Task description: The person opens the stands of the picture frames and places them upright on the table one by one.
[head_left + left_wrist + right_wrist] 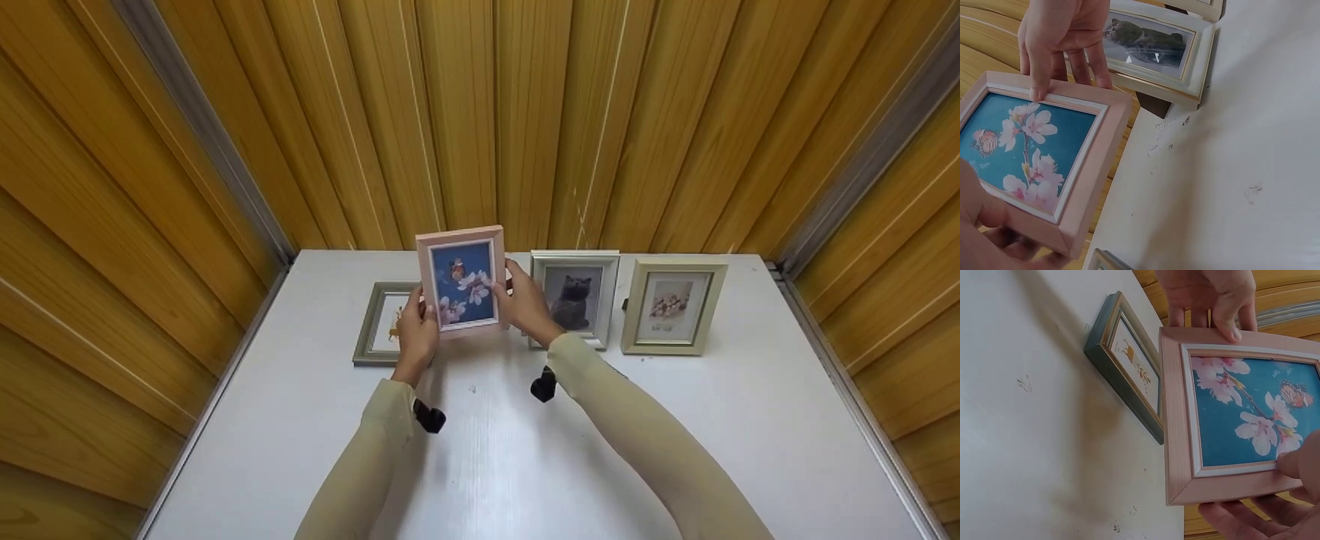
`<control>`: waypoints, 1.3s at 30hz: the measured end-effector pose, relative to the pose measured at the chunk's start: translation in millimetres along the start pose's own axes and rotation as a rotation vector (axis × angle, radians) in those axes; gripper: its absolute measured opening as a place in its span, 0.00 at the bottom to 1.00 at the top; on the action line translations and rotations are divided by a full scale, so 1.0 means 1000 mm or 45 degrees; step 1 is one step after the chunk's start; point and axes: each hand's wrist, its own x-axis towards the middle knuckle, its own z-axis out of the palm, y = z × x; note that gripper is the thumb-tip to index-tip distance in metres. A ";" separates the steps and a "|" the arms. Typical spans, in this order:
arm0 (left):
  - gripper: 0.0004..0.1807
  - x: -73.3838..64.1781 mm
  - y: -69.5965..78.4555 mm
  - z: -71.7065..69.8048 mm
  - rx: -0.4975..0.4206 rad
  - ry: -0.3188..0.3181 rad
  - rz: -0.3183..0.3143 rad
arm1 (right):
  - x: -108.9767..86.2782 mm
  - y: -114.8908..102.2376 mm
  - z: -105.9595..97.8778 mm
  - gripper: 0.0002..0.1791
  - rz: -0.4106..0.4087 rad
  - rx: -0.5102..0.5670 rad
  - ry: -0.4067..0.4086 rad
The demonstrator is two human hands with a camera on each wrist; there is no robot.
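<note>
A pink picture frame with a photo of blossoms and a butterfly on blue is held up above the table's back part. My left hand grips its left side, thumb on the front and fingers behind. On the opposite side my right hand grips it the same way, its thumb reaching over the picture. Both wrist views show the pink picture frame between the two hands, clear of the white surface. Behind my left hand, a grey-green picture frame is partly covered.
To the right stand a silver picture frame with a grey cat photo and a cream picture frame with a flower picture. They are on a white table. Yellow wood-panel walls enclose its back and sides.
</note>
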 end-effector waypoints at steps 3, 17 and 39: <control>0.27 0.002 0.005 0.004 0.063 -0.031 -0.047 | -0.003 -0.002 0.002 0.29 0.044 -0.005 0.027; 0.31 0.014 0.001 0.020 0.048 -0.093 -0.123 | -0.010 -0.004 0.010 0.42 0.150 -0.079 0.018; 0.32 0.021 -0.028 0.037 -0.030 -0.101 -0.069 | -0.018 0.013 0.030 0.49 0.141 0.038 0.088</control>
